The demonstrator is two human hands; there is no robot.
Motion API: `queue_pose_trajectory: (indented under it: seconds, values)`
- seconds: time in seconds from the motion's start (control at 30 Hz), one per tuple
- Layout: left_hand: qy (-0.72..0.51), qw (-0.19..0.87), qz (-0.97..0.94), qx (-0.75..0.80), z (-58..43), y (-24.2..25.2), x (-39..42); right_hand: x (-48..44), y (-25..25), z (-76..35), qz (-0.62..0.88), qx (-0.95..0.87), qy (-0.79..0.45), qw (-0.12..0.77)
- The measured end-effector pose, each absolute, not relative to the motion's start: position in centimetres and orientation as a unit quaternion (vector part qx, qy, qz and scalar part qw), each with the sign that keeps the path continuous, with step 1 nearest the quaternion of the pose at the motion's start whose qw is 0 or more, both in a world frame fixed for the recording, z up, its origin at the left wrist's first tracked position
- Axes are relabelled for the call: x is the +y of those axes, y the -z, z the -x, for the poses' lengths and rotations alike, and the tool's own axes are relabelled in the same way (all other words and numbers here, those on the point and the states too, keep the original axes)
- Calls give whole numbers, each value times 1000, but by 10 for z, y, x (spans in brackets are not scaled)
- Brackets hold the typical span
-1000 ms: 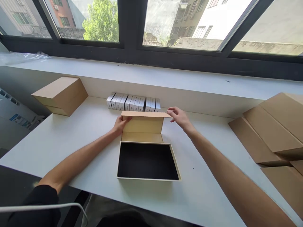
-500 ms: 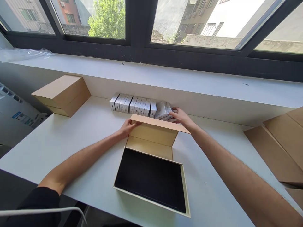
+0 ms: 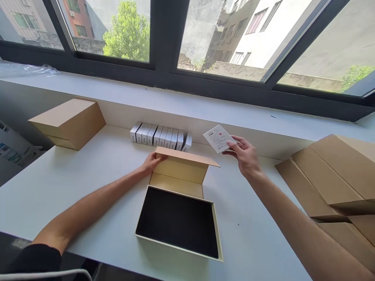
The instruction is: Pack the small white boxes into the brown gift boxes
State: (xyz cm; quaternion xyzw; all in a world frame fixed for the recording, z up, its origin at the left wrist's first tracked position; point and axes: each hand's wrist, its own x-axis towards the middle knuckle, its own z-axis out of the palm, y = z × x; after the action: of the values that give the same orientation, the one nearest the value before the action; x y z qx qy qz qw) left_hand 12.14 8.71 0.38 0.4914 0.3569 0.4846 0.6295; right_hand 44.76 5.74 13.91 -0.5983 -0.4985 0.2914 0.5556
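Observation:
My left hand [image 3: 152, 162] grips the left edge of the raised lid [image 3: 187, 159] of a cardboard box. The box's black inside [image 3: 177, 222] faces up, framed by a cream rim [image 3: 217, 230]. In my right hand [image 3: 244, 154], pinched between thumb and fingers, is a small white box [image 3: 218, 138] with printed text and a red mark, lifted above the table's back right of the lid. Behind the lid, several small white boxes [image 3: 159, 136] stand in a row against the back wall; the rightmost one leans.
A closed brown box [image 3: 70, 121] sits at the back left of the white table [image 3: 111, 164]. More brown boxes [image 3: 331, 171] are stacked at the right. Clear plastic [image 3: 26, 69] lies on the window sill. A white cable [image 3: 58, 274] crosses the lower left corner.
My right hand has picked up the small white box from the right end of the row and raised it to the right. My left hand still holds the lid. The view has shifted rightward.

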Motion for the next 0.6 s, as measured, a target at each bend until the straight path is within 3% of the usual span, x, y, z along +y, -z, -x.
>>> queue_pose_trajectory:
  seconds: [0.13, 0.27, 0.37, 0.6]
  values:
    - [-488, 628, -483, 365, -121, 0, 89, -10, -166, -427, 539, -641, -147, 526]
    - [-495, 623, -488, 359, -120, 3, 91, -85, -165, -390, 334, -878, 79, 334]
    - [-492, 625, -491, 356, -117, 2, 91, -117, -153, -368, 188, -948, 125, 226]
    - [-498, 642, -484, 325, -115, 2, 90, -125, -138, -354, 177, -949, 155, 209]
